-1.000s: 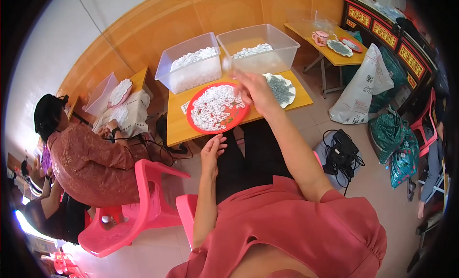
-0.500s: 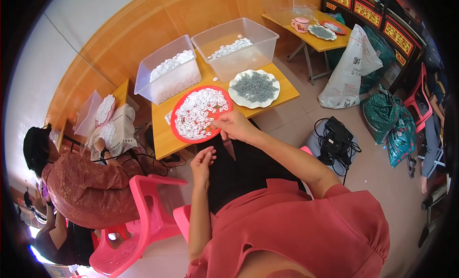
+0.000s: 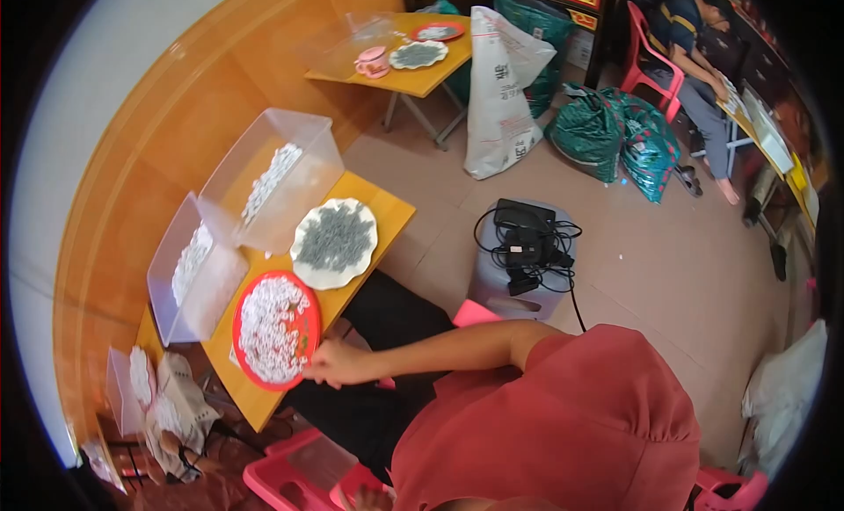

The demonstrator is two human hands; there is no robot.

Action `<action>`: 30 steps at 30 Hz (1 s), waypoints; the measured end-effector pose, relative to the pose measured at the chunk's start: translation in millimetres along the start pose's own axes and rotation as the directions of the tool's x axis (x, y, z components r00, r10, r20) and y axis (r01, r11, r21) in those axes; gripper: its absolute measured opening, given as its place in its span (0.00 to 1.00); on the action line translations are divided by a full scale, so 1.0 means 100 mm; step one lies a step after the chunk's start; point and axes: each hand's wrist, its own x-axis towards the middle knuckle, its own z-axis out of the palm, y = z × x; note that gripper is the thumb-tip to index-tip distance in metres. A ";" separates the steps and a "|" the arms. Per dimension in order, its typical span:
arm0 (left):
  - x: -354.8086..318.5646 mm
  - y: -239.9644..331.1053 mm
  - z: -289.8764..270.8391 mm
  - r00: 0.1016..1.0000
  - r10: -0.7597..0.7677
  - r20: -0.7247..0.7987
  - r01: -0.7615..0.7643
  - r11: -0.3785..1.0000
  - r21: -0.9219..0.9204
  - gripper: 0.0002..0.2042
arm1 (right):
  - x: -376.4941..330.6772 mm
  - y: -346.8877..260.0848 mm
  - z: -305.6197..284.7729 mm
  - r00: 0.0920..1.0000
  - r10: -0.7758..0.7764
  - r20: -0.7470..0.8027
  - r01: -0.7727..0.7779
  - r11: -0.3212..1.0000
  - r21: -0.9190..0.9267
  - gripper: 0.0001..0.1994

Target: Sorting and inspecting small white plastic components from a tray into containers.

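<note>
My right hand (image 3: pixel 338 363) is at the near right rim of a round red plate (image 3: pixel 314 335) heaped with small white plastic pieces. Its fingers are closed together; whatever they hold is too small to make out. Down at the lower edge, my left hand (image 3: pixel 371 499) shows only in part, over a pink chair, and its fingers are blurred. Beside the red plate lies a white scalloped plate (image 3: pixel 299 267) full of small grey pieces. Both plates rest on a yellow wooden table (image 3: pixel 387 214).
Two clear plastic bins (image 3: pixel 327 151) with white pieces stand behind the plates. A grey stool (image 3: pixel 549 291) bears black cables. Beyond are a second table (image 3: pixel 338 74), a white sack (image 3: pixel 501 115), green bags (image 3: pixel 591 133) and a seated person (image 3: pixel 690 54).
The view has swung to the right, so the tables now appear farther left. My right hand remains by the red plate; my left hand has dropped to the lower edge.
</note>
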 end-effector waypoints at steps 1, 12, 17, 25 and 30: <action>0.07 -0.01 0.15 1.000 0.013 -0.027 -0.013 1.000 -0.007 0.12 | -0.04 -0.02 0.04 1.000 0.003 0.020 -0.002 0.999 -0.044 0.24; -0.51 0.19 1.12 0.951 -0.223 -0.213 0.217 0.975 -0.051 0.11 | -0.31 0.19 0.29 0.773 -0.377 0.511 0.624 0.599 -0.501 0.21; -1.19 0.55 0.86 0.853 -0.438 -0.284 0.445 0.894 -0.043 0.11 | -0.12 0.12 0.36 0.772 -0.390 0.502 0.611 0.673 -0.417 0.21; -0.87 0.45 0.47 0.854 -0.518 -0.049 0.520 0.844 0.129 0.12 | 0.21 0.10 0.27 0.812 -0.432 0.392 0.566 0.748 -0.347 0.20; -0.91 0.38 0.50 0.826 -0.563 0.003 0.557 0.817 0.149 0.12 | 0.34 0.06 0.24 0.818 -0.461 0.345 0.566 0.753 -0.335 0.20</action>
